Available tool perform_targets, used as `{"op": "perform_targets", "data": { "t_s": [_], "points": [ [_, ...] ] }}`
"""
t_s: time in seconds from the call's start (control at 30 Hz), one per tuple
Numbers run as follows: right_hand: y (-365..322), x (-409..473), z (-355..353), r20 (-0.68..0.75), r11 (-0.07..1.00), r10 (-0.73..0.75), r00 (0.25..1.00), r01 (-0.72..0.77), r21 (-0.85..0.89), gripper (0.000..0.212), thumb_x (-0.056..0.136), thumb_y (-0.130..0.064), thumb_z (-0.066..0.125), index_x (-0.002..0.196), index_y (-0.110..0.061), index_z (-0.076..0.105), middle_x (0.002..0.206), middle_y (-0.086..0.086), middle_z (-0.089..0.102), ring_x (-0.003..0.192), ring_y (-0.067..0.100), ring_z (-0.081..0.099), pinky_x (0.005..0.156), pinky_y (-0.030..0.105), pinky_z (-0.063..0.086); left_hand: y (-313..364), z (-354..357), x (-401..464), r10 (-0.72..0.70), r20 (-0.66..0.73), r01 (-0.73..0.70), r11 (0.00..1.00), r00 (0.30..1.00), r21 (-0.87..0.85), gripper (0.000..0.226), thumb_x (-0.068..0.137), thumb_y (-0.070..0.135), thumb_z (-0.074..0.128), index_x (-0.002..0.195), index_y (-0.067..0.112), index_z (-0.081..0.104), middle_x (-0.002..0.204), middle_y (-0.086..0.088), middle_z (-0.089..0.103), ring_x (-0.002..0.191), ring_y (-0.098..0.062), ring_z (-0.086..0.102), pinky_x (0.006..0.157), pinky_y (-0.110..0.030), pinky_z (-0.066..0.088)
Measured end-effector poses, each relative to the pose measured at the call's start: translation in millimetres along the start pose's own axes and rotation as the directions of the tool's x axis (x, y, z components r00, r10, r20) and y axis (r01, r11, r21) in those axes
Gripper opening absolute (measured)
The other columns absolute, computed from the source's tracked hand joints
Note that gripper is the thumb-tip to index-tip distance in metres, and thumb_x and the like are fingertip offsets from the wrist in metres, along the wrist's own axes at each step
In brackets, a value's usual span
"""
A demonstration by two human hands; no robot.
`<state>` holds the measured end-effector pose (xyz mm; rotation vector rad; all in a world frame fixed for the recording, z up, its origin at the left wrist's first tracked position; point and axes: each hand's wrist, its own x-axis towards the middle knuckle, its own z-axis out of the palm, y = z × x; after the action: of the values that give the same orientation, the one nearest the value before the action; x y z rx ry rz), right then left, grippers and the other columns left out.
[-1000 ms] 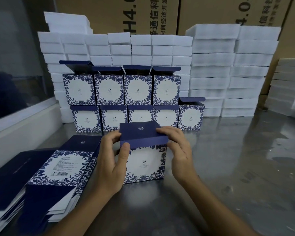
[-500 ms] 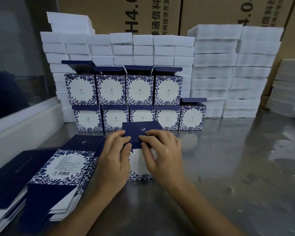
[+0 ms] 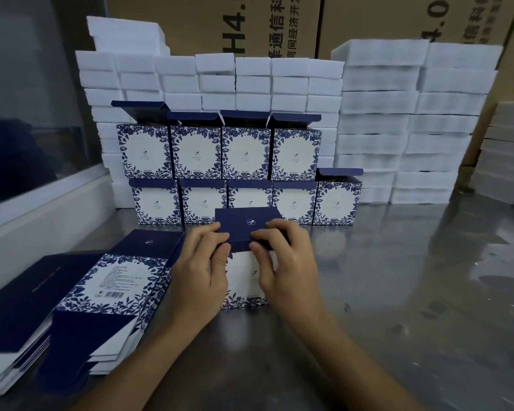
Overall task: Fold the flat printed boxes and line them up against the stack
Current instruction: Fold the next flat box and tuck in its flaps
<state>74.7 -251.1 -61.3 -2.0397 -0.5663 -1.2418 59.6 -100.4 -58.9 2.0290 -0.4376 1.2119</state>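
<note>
At table centre, a box stands upright on the steel table, just in front of the folded row. Left hand grips its left side, thumb on the front edge of the navy lid. Right hand holds the right side, curled fingers pinching the lid's front lip. Step in hand, as judged: tucking the lid flap shut; whether the flap is fully seated cannot be told, fingers cover it. Folded boxes sit at 12 o'clock, two rows against the white foam stack; the top row holds four, so one slot at its right end is free, above the lone open-lidded box. Flat boxes lie at 9 o'clock. Next move likely calls for pressing the lip home, then lifting the box to the free top-row spot, flush with its neighbours.
</note>
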Motion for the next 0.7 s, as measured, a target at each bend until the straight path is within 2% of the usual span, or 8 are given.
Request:
{"op": "perform_targets", "data": {
  "t_s": [0.1, 0.23, 0.33, 0.4, 0.47, 0.57, 0.63, 0.7],
  "points": [
    [5.9, 3.0, -4.8, 0.003, 0.998, 0.049, 0.999, -0.049, 0.047, 0.014, 0.094, -0.017, 0.061, 0.097, -0.009, 0.071, 0.116, 0.011, 0.056, 0.103, 0.027, 0.059, 0.075, 0.038, 0.055, 1.5, 0.5, 1.3, -0.014, 0.000, 0.014, 1.000, 1.000, -0.003, 0.017, 0.094, 0.006, 0.055, 0.103, -0.003, 0.068, 0.117, -0.013, 0.060, 0.098, -0.020, 0.061, 0.072, -0.028, 0.052],
    [7.1, 0.0, -3.4, -0.026, 0.997, 0.046, 0.999, -0.044, 0.070, 0.023, 0.098, -0.026, 0.053, 0.098, -0.009, 0.069, 0.117, 0.010, 0.055, 0.098, 0.025, 0.061, 0.070, 0.039, 0.056, 2.6, 1.2, 0.2, -0.012, 0.001, 0.012, 1.000, 1.000, -0.003, 0.015, 0.093, 0.002, 0.058, 0.101, -0.004, 0.068, 0.115, -0.015, 0.060, 0.098, -0.025, 0.062, 0.071, -0.033, 0.052],
    [14.9, -8.9, -4.1, -0.034, 0.978, 0.156, 0.987, -0.150, 0.146, 0.020, 0.099, -0.023, 0.055, 0.108, -0.008, 0.065, 0.124, 0.005, 0.050, 0.103, 0.009, 0.059, 0.074, 0.039, 0.057, -0.3, -0.7, -0.3, 0.011, 0.008, -0.011, 1.000, 1.000, 0.012, 0.013, 0.092, -0.003, 0.059, 0.102, -0.004, 0.068, 0.115, -0.015, 0.061, 0.098, -0.022, 0.061, 0.073, -0.024, 0.051],
    [19.7, -12.6, -6.5, 0.022, 0.940, 0.258, 0.966, -0.256, 0.224, 0.019, 0.099, -0.021, 0.053, 0.114, -0.013, 0.060, 0.122, -0.001, 0.050, 0.102, -0.001, 0.055, 0.080, 0.041, 0.055, -2.2, -0.8, -0.3, 0.022, 0.007, -0.022, 1.000, 1.000, 0.014, 0.016, 0.093, 0.001, 0.056, 0.103, -0.004, 0.068, 0.115, -0.015, 0.061, 0.098, -0.019, 0.060, 0.073, -0.019, 0.048],
    [20.3, -12.2, -8.2, 0.071, 0.909, 0.328, 0.942, -0.335, 0.246, 0.017, 0.098, -0.023, 0.051, 0.114, -0.021, 0.057, 0.114, -0.002, 0.058, 0.095, 0.003, 0.058, 0.079, 0.043, 0.054, -2.8, 0.3, -0.7, 0.019, 0.005, -0.019, 1.000, 1.000, 0.019, 0.021, 0.094, 0.004, 0.052, 0.104, -0.003, 0.068, 0.116, -0.014, 0.061, 0.102, -0.014, 0.058, 0.076, -0.017, 0.047],
    [17.4, -10.5, -6.4, 0.047, 0.888, 0.378, 0.925, -0.376, 0.263, 0.016, 0.097, -0.024, 0.051, 0.112, -0.027, 0.057, 0.107, -0.004, 0.062, 0.093, 0.003, 0.058, 0.078, 0.044, 0.054, -3.9, 1.5, 0.0, 0.035, -0.008, -0.035, 0.999, 0.999, 0.025, 0.021, 0.094, 0.003, 0.052, 0.105, -0.004, 0.068, 0.116, -0.015, 0.061, 0.102, -0.008, 0.055, 0.084, -0.006, 0.041],
    [14.4, -13.6, -3.7, 0.026, 0.892, 0.383, 0.923, -0.377, 0.249, 0.022, 0.098, -0.026, 0.048, 0.118, -0.027, 0.056, 0.111, -0.008, 0.059, 0.094, 0.002, 0.057, 0.081, 0.044, 0.053, -5.3, 1.5, 0.2, 0.037, -0.023, -0.037, 0.999, 0.999, 0.003, 0.019, 0.094, -0.001, 0.056, 0.107, -0.003, 0.069, 0.116, -0.015, 0.062, 0.098, -0.006, 0.055, 0.084, -0.003, 0.040],
    [10.9, -20.1, -0.5, 0.067, 0.900, 0.373, 0.926, -0.378, 0.217, 0.039, 0.097, -0.035, 0.050, 0.135, -0.033, 0.046, 0.125, -0.012, 0.052, 0.105, -0.002, 0.053, 0.092, 0.039, 0.051, -6.6, 1.4, -1.0, 0.033, -0.038, -0.035, 0.999, 0.999, -0.038, 0.022, 0.092, -0.001, 0.061, 0.111, -0.001, 0.071, 0.116, -0.015, 0.062, 0.101, -0.002, 0.056, 0.083, -0.002, 0.042]
  ]
}}
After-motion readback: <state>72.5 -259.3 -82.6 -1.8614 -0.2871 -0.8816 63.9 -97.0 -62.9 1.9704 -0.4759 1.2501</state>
